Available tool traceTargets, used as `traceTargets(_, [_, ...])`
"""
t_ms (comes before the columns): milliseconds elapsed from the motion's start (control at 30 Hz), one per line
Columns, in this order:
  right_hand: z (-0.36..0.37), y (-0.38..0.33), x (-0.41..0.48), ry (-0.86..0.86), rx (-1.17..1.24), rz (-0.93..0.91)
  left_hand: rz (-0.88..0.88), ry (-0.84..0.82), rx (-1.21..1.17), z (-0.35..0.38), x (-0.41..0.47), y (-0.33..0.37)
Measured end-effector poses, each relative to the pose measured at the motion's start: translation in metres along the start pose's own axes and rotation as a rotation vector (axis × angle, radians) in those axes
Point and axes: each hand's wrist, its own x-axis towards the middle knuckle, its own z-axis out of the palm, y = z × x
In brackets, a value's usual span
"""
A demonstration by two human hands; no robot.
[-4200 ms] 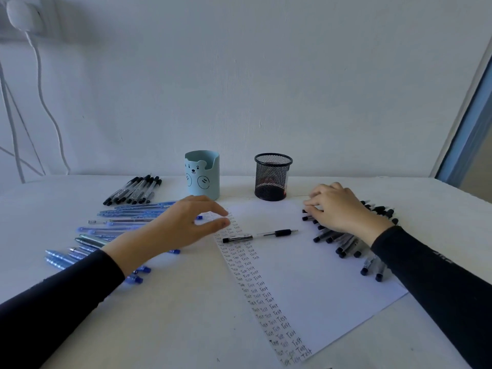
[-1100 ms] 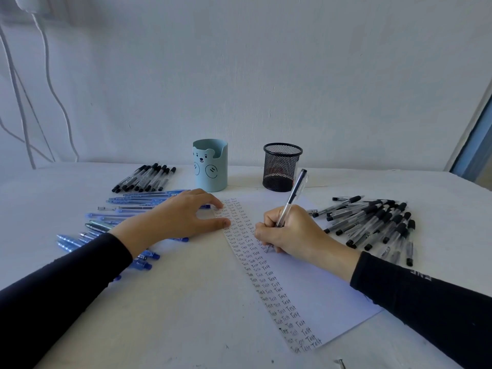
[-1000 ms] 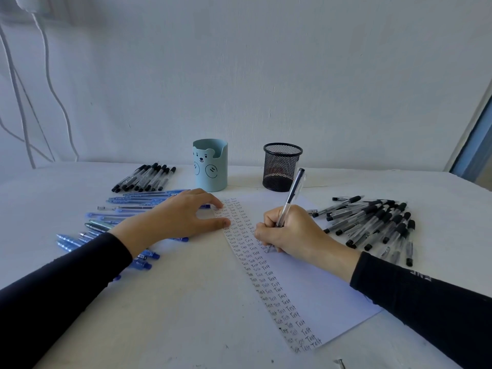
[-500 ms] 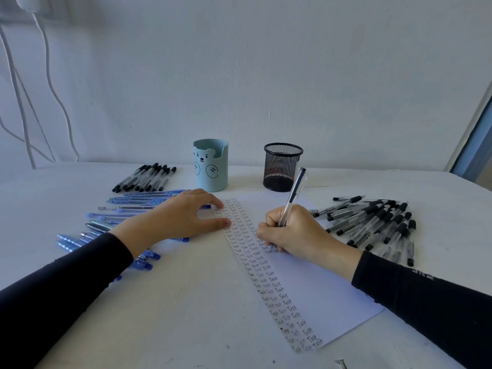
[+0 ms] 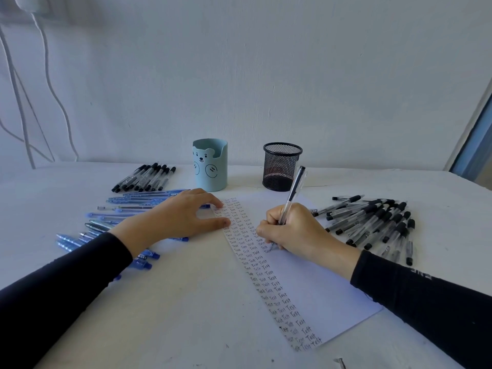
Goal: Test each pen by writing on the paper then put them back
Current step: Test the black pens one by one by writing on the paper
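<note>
Right hand (image 5: 295, 233) grips slim clear-barrelled pen (image 5: 294, 191) on smooth white paper (image 5: 314, 291).

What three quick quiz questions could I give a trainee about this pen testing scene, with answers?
1. True or false: the right hand holds a pen tip-down on the paper.
2. The left hand: A is clenched in a fist; B presses the paper's left edge; C is out of view.
3. Fill in: the word written over and over down the paper is ____.
Key: 1 true; 2 B; 3 Test.
</note>
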Motion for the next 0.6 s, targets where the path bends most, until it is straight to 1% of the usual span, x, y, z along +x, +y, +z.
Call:
traceTargets(133, [-0.005,-0.001,0.003,0.018,0.006,-0.031,0.000,0.001,0.000,0.001,0.000,-0.001])
traceTargets(267, [-0.022,-0.013,0.006,0.075,-0.081,-0.069,-0.004,0.012,0.000,0.001,0.000,-0.002])
traceTargets(333, [-0.030,-0.015,0.006,0.070,-0.141,-0.089,-0.005,0.013,-0.003,0.002,0.000,-0.001])
traceTargets(400, [-0.034,-0.014,0.006,0.052,-0.231,-0.156,-0.004,0.010,-0.004,0.001,0.000,-0.002])
traceTargets(467, [-0.038,-0.010,0.009,0.094,-0.302,-0.278,-0.002,0.009,-0.007,0.001,0.000,-0.001])
traceTargets(533, [-0.040,-0.005,0.012,0.102,-0.357,-0.390,0.000,0.010,-0.011,0.001,-0.001,0.000])
traceTargets(600, [-0.039,0.000,0.015,0.077,-0.404,-0.414,0.002,0.008,-0.012,0.001,-0.001,0.000])
